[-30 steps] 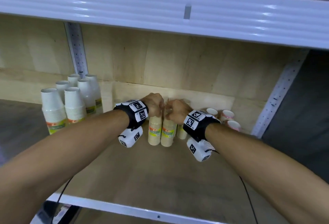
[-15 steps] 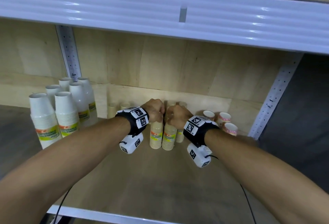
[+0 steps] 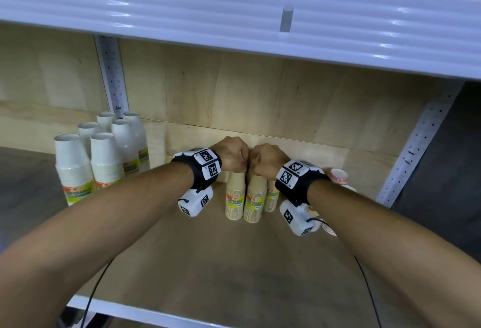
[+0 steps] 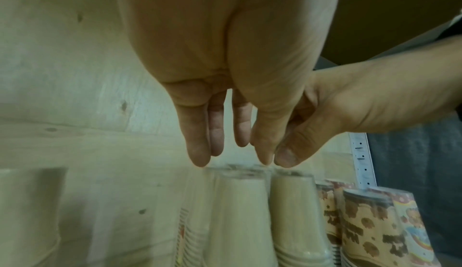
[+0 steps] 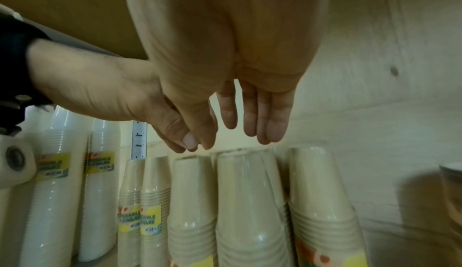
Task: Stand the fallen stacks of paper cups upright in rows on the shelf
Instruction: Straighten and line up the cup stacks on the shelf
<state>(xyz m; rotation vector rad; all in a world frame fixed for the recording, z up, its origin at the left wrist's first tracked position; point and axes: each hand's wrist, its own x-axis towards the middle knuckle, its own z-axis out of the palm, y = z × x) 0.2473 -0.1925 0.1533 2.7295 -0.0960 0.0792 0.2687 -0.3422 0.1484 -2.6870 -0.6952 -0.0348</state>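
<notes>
Both hands are sitting a little lower and closer together over the beige stacks than a second ago, while the camera itself is tilting so the upper shelf lip fills more of the head view. From the head camera, the left hand [image 3: 232,154] and the right hand [image 3: 268,158] are hovering knuckle to knuckle above the two front kraft cup stacks [image 3: 246,198], which are standing upright, base-up, side by side near the back of the wooden shelf [image 3: 234,270]; whether the fingers are closing on anything cannot be told from above. Standing white cup stacks [image 3: 104,155] are filling the shelf's left, and patterned cups [image 3: 338,176] are peeking out behind the right wrist. From the left wrist camera, the left hand's fingers [image 4: 197,143] are hanging nearly straight, tips just grazing the wrapped top of a kraft stack [image 4: 240,212], probably steadying it, with nothing pinched; cow-print cup stacks [image 4: 367,224] are standing just to the side. From the right wrist camera, the right hand's fingers [image 5: 270,125] are likewise dangling loose, gripping nothing, just above the kraft stacks [image 5: 250,202], which are lining up in tight rows, apparently so each props its neighbour; labelled stacks [image 5: 140,212] and white ones [image 5: 57,172] are ranged beyond.
</notes>
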